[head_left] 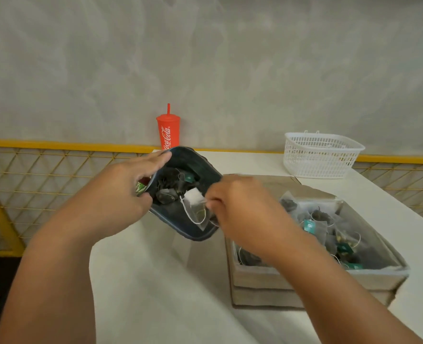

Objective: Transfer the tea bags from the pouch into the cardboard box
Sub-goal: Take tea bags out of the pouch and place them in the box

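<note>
Pinched in the right hand (pixel 232 202), at the dark pouch (pixel 180 225), is a translucent tea bag (pixel 196 208); the brown cardboard box (pixel 267 278) lies just rightward.

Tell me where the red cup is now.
In the head view, the red cup stands far back on the table, just behind the pouch, left of the white basket.

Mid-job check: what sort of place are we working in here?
Probably a café or casual eatery, though that's not certain: a red Coca-Cola cup with a straw, a yellow mesh railing, and a white table by a plaster wall.
</note>
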A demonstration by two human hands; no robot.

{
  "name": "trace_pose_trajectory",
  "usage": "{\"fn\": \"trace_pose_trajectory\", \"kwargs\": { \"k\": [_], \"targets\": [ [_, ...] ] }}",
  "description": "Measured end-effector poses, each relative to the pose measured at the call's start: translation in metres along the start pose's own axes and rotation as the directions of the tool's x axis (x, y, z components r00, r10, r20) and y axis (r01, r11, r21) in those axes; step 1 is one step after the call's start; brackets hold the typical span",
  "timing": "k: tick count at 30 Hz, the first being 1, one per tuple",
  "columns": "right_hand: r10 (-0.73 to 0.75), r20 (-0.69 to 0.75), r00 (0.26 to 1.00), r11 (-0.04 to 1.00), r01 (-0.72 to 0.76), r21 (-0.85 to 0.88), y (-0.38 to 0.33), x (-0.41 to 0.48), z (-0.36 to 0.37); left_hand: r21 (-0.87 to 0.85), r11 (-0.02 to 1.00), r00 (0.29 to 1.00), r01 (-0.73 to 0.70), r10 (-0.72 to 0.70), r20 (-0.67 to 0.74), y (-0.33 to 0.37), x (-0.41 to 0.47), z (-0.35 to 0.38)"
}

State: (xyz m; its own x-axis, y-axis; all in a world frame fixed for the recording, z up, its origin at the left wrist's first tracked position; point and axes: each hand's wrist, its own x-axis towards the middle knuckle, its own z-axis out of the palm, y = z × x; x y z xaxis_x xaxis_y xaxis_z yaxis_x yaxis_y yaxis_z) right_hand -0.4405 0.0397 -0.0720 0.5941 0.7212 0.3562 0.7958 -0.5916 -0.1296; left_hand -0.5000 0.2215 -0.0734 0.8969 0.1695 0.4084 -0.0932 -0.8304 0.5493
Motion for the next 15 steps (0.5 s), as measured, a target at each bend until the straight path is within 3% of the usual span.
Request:
{"fn": "trace_pose_trajectory", "kwargs": {
  "k": [4,7,12,15],
  "targets": [
    [0.157,-0.116,0.981,0.939,-0.112,0.325,0.023,-0.018,-0.024,0.021,1.000,1.000,-0.003,0.003,-0.015,-0.002,0.001,0.000],
    [0.272,-0.173,0.947,0.870,-0.165,0.464,0.046,-0.030,-0.038,0.046,0.999,0.999,-0.002,0.005,-0.048,-0.001,0.002,0.001],
    [0.332,-0.226,0.916,0.864,-0.199,0.463,0.080,-0.045,-0.055,0.059,0.998,0.998,0.000,0.004,-0.066,0.003,0.004,0.006],
    [0.313,-0.171,0.934,0.893,-0.228,0.387,0.090,-0.055,-0.064,0.045,0.999,0.998,0.006,-0.003,-0.070,0.006,0.005,0.009]
  ]
}}
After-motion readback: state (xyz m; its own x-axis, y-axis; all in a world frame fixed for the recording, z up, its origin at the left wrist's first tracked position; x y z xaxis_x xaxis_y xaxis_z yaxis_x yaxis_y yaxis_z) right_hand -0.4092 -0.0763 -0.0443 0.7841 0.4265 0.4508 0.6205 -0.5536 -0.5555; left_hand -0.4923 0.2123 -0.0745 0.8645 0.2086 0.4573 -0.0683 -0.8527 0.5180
